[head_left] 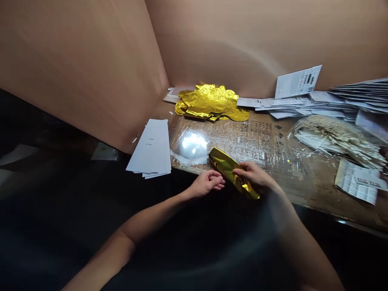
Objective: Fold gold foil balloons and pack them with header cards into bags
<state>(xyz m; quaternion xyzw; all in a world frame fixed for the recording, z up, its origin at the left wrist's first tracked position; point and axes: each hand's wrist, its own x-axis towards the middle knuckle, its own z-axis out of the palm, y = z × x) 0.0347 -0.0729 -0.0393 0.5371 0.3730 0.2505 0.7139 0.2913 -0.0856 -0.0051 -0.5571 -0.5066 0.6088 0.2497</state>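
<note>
Right hand (255,173) pinches gold foil (223,161); left hand (206,184) beside it, half-curled, hold unclear; light grip should limit creasing

A flat lane runs left to right across the middle of the table (260,141), between the foil pile (212,105) and envelopes (291,106) on the far side and the held foil (222,159) near; white sheets (151,147) bound it at left, a bagged bundle (336,137) at right, with printed sheets (353,182) nearer; the left wall (91,68) and far wall (257,48) rise behind, closing off sideways passage at far left; overhead, the space above the lane is open.
</note>
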